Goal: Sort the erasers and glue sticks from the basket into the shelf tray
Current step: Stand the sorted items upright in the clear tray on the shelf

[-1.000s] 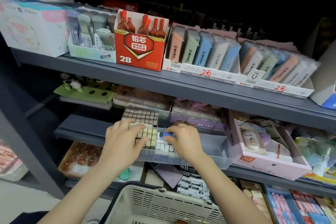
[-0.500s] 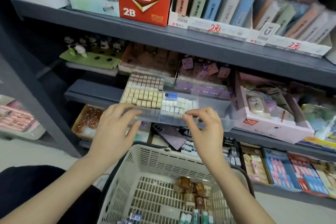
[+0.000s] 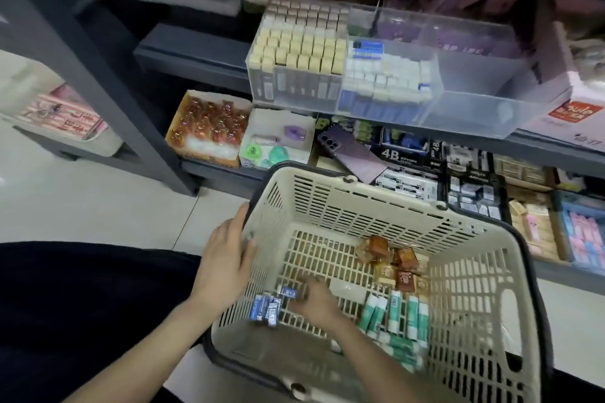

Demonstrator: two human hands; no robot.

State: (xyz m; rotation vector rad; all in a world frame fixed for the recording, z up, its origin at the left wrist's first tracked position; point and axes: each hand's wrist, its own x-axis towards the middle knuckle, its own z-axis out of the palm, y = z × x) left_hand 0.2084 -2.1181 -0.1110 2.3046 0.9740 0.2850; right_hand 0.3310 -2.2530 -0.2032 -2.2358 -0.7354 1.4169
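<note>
1. left hand (image 3: pixel 226 252): bare.
2. left forearm (image 3: pixel 154 334): bare along all its visible length.
3. right hand (image 3: pixel 316 303): bare; blurred, nail detail unreadable.
4. right forearm (image 3: pixel 370 353): bare along all its visible length, as the left.
5. dark garment (image 3: pixel 82 304): black or very dark navy, plain cloth, lower left of view; which piece of clothing cannot be told.

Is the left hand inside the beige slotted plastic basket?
No, the left hand rests against the basket's outer wall while the right hand reaches inside.
</note>
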